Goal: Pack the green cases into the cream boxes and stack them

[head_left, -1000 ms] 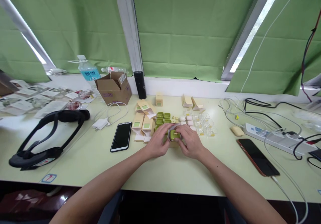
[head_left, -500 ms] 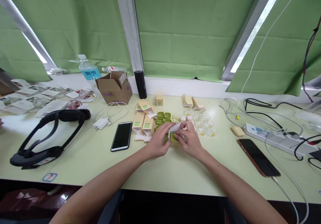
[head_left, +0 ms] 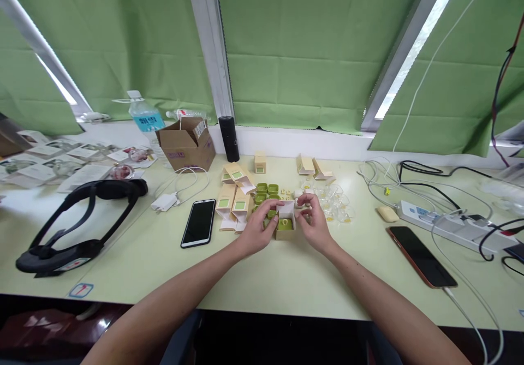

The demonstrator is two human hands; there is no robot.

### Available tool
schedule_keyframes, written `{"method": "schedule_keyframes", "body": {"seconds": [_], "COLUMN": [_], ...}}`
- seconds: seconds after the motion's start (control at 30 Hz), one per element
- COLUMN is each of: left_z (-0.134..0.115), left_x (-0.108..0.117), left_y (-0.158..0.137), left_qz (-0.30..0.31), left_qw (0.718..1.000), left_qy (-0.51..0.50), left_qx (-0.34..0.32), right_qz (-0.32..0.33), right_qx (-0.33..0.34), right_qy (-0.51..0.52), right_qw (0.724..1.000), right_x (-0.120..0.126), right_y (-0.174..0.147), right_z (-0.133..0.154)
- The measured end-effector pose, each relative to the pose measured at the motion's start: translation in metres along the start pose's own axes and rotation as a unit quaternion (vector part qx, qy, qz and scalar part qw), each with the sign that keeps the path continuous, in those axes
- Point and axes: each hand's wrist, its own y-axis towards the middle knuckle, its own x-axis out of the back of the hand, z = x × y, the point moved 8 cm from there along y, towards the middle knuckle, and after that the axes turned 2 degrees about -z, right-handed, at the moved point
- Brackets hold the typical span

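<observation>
A small open cardboard box (head_left: pixel 284 234) stands on the table in front of me, its white inner flap raised at the back. Inside it sits a green tray (head_left: pixel 280 226) with a small pale ring-shaped piece (head_left: pixel 285 222) on it. My left hand (head_left: pixel 258 228) grips the box's left side between thumb and fingers. Just off the right side, my right hand (head_left: pixel 315 225) is open with its fingers apart and curved. Behind my hands are several green trays (head_left: pixel 262 187), small yellowish pieces (head_left: pixel 288 192) and clear plastic covers (head_left: pixel 335 198).
More cardboard boxes (head_left: pixel 241 204) lie left of the trays. A phone (head_left: pixel 198 223), a black headset (head_left: pixel 82 226) and a brown carton (head_left: pixel 186 144) are further left. To the right are another phone (head_left: pixel 423 256), a power strip (head_left: pixel 454 226) and loose cables.
My right hand has drawn back to the right from inside the box and its fingers have spread. The green tray and ring-shaped piece now show. My left hand stays at the box.
</observation>
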Motion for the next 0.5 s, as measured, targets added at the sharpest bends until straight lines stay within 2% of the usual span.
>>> {"method": "schedule_keyframes", "body": {"seconds": [0.27, 0.4, 0.5], "left_z": [0.01, 0.01, 0.006], "left_x": [-0.007, -0.009, -0.008], "left_y": [-0.003, -0.003, -0.002], "left_qz": [-0.024, -0.032, -0.027], "left_qw": [0.999, 0.998, 0.999], "left_qy": [-0.003, -0.048, -0.036], "left_qx": [0.036, 0.025, 0.014], "right_qz": [0.057, 0.043, 0.043], "right_qx": [-0.009, 0.048, 0.104], "right_qy": [-0.025, -0.046, -0.066], "right_qw": [0.998, 0.997, 0.991], "right_x": [-0.017, -0.015, -0.013], "right_y": [-0.007, -0.007, -0.008], "right_z": [-0.007, 0.003, 0.015]}}
